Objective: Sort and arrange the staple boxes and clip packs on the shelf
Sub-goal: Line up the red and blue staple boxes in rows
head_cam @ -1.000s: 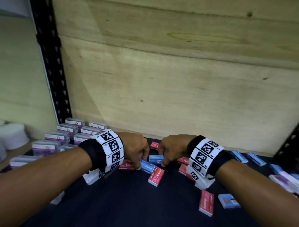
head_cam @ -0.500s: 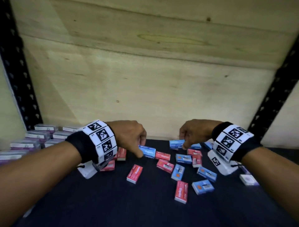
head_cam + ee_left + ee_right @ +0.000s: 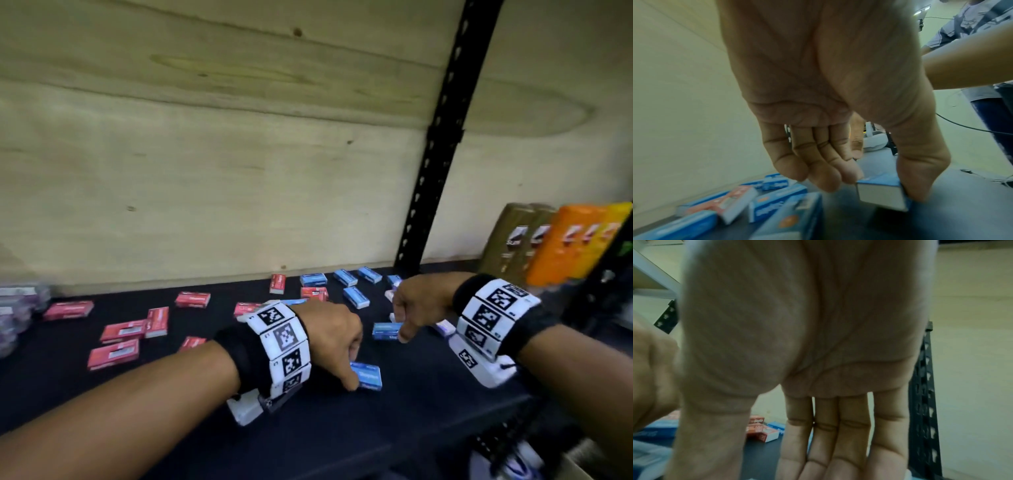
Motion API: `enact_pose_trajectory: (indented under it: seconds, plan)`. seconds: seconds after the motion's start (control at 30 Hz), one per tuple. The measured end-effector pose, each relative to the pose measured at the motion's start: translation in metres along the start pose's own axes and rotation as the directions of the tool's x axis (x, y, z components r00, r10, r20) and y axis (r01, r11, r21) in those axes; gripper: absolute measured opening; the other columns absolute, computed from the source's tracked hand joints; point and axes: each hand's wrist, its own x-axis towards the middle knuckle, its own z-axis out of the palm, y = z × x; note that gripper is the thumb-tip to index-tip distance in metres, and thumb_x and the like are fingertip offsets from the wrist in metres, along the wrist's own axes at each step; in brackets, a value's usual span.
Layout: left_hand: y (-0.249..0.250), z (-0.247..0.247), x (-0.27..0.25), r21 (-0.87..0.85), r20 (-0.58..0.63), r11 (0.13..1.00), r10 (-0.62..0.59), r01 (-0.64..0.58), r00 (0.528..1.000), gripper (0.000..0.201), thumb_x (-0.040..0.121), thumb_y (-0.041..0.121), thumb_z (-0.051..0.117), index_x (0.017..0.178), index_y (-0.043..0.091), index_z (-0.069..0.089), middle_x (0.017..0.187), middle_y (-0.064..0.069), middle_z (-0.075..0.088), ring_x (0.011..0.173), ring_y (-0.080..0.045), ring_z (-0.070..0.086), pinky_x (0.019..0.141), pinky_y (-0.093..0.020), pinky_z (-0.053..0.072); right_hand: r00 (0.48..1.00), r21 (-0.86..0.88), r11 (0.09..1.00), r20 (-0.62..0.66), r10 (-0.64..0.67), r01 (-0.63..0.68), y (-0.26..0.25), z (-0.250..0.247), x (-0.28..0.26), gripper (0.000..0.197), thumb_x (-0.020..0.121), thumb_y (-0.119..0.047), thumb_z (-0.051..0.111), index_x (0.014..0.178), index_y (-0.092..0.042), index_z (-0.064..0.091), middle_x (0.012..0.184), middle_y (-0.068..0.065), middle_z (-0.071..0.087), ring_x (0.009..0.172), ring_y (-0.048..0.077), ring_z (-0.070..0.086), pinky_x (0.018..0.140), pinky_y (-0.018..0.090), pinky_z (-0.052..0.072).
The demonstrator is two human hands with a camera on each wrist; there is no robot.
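Observation:
Small red staple boxes (image 3: 121,330) lie scattered on the left half of the black shelf (image 3: 342,435). Blue staple boxes (image 3: 356,296) lie at the back right. My left hand (image 3: 351,371) pinches one blue staple box (image 3: 370,375) between thumb and fingers, low over the shelf front. The left wrist view shows that blue staple box (image 3: 879,193) in the left hand (image 3: 877,186). My right hand (image 3: 402,325) points down beside another blue box (image 3: 385,330). In the right wrist view the right hand (image 3: 760,464) has straight fingers (image 3: 851,443) with nothing between them and the thumb; the tips are cut off.
Purple-and-white clip packs (image 3: 17,308) are stacked at the far left. A black perforated upright (image 3: 431,164) stands at the back right, with brown packs (image 3: 513,246) and orange packs (image 3: 575,240) beyond it. A plywood wall (image 3: 205,171) closes the back.
My view has swung right. The left hand carried its blue box rightwards and down towards the shelf front. The right hand, which held a blue box earlier, now has straight fingers.

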Motion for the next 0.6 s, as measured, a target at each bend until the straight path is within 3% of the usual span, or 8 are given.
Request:
enact_pose_trajectory:
  seconds: [0.2,0.33,0.4,0.5,0.6]
  plan:
    - [0.021,0.010,0.008,0.027,0.017,1.000,-0.003,0.002,1.000,0.037,0.072,0.055,0.074,0.090,0.024,0.070,0.085,0.008,0.069,0.080,-0.013,0.063,0.068,-0.031,0.054,0.999,0.026,0.999,0.049,0.023,-0.024,0.003,0.022,-0.008,0.044,0.074,-0.054,0.077,0.101,-0.020,0.071,0.103,-0.002,0.070,0.096,0.018,0.064,0.086,0.033,0.052]
    - [0.020,0.006,0.003,-0.011,0.044,1.000,0.000,0.000,0.999,0.036,0.077,0.052,0.074,0.097,0.022,0.069,0.088,0.008,0.070,0.081,-0.011,0.063,0.072,-0.032,0.055,0.996,0.021,0.999,0.085,0.029,-0.031,0.001,0.023,-0.006,0.049,0.073,-0.055,0.077,0.103,-0.017,0.072,0.106,0.002,0.072,0.088,0.016,0.062,0.079,0.029,0.050]
    - [0.017,0.004,-0.002,-0.037,0.042,0.999,0.012,-0.010,0.999,0.038,0.078,0.052,0.073,0.101,0.022,0.069,0.091,0.007,0.070,0.081,-0.010,0.063,0.075,-0.032,0.055,0.995,0.010,1.000,0.090,0.028,-0.029,0.000,0.022,-0.005,0.047,0.072,-0.056,0.078,0.100,-0.019,0.073,0.105,0.001,0.073,0.089,0.016,0.064,0.081,0.031,0.052]
    - [0.008,0.003,-0.011,-0.071,0.042,0.997,0.010,-0.007,0.999,0.044,0.079,0.054,0.072,0.108,0.022,0.067,0.094,0.006,0.069,0.081,-0.010,0.061,0.076,-0.030,0.054,0.999,0.000,1.000,0.052,0.014,-0.014,-0.005,0.013,-0.006,0.042,0.077,-0.054,0.075,0.100,-0.018,0.074,0.104,0.001,0.073,0.087,0.017,0.065,0.082,0.032,0.054]
    - [-0.010,0.000,-0.026,-0.107,0.046,0.994,-0.025,0.030,0.999,0.043,0.081,0.053,0.070,0.111,0.022,0.066,0.094,0.008,0.068,0.078,-0.007,0.059,0.067,-0.023,0.047,0.999,-0.001,1.000,-0.040,-0.031,0.031,-0.017,-0.004,-0.006,0.039,0.083,-0.052,0.070,0.106,-0.021,0.071,0.103,-0.004,0.070,0.094,0.017,0.063,0.081,0.030,0.051]
